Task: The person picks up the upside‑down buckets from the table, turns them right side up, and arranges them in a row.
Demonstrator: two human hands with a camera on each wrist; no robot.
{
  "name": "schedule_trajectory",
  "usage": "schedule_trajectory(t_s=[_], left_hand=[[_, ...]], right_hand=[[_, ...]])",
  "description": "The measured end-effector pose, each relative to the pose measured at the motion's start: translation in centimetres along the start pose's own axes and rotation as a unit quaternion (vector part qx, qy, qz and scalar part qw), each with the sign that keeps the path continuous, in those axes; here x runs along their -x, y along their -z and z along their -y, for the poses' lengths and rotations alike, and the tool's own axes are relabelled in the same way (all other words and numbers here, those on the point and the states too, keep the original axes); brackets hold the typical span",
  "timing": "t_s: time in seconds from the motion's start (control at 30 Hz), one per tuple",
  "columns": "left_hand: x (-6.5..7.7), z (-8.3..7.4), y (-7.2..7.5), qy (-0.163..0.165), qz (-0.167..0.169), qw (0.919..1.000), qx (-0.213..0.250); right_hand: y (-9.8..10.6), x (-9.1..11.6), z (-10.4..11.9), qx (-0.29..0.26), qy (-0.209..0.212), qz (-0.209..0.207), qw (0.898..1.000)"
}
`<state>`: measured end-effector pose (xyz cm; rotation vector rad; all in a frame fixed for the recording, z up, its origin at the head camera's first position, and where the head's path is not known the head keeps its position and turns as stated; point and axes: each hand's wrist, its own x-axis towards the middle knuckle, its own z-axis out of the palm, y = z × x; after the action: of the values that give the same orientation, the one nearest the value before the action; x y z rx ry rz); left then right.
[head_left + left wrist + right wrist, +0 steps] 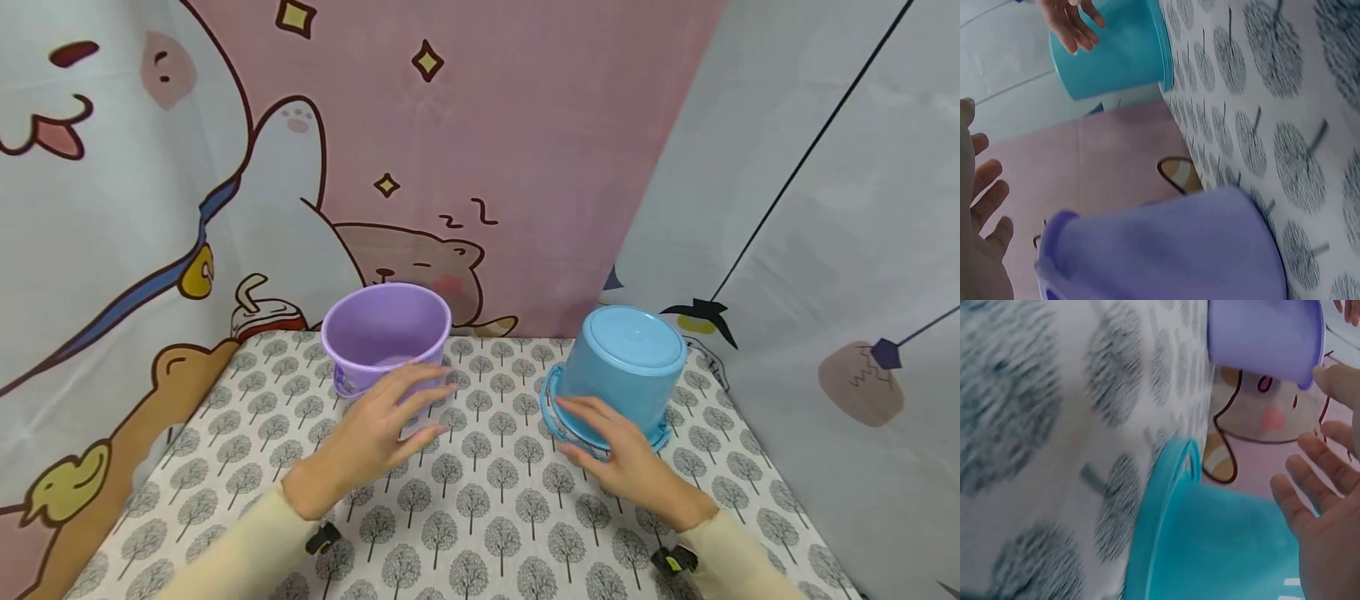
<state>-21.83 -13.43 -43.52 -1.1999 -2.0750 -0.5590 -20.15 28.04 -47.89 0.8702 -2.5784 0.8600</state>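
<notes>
A purple bucket (378,317) stands upright at the table's back left, its mouth facing up and its handle hanging at the front. My left hand (386,421) hovers in front of it, fingers spread and holding nothing; the left wrist view shows that hand (990,219) apart from the bucket wall (1166,250). To the right, a light blue bucket (618,383) sits upside down, base up, with its handle (549,408) low beside the rim. Just in front of it is my right hand (622,458), fingers loosely extended and gripping nothing. Whether those fingers touch the blue bucket, I cannot tell.
A white cloth with grey tree prints (502,500) covers the table. Behind it hangs a pink cartoon backdrop (540,167), and a pale curtain (825,250) lines the right side. Both buckets stand near the table's back edge, with patterned cloth between them.
</notes>
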Motion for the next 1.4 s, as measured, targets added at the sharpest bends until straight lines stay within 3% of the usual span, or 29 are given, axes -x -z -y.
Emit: schedule_trajectory(t_s=[0.3,0.6,1.0,1.2,1.4], left_hand=[[-1.7,-1.2,-3.6,-0.029,0.069,0.9968,0.026],[-2.6,-1.0,-6.8,0.041,0.145,0.987,0.056],[-4.1,0.6,-10.7,0.136,0.228,0.9589,0.1],[-5.0,1.0,-12.4,0.184,0.266,0.9393,0.115],[-5.7,1.4,-14.1,0.212,0.291,0.9239,0.129]], right_hand=[[1.4,3.1,-2.5,0.027,-0.006,-0.004,1.0],[3.0,5.1,-3.9,0.05,-0.012,-0.022,0.998],[4.8,6.9,-6.2,0.087,-0.054,-0.029,0.994],[5.1,7.7,-7.8,0.101,-0.072,-0.032,0.992],[5.3,8.3,-9.2,0.081,-0.099,-0.031,0.991]])
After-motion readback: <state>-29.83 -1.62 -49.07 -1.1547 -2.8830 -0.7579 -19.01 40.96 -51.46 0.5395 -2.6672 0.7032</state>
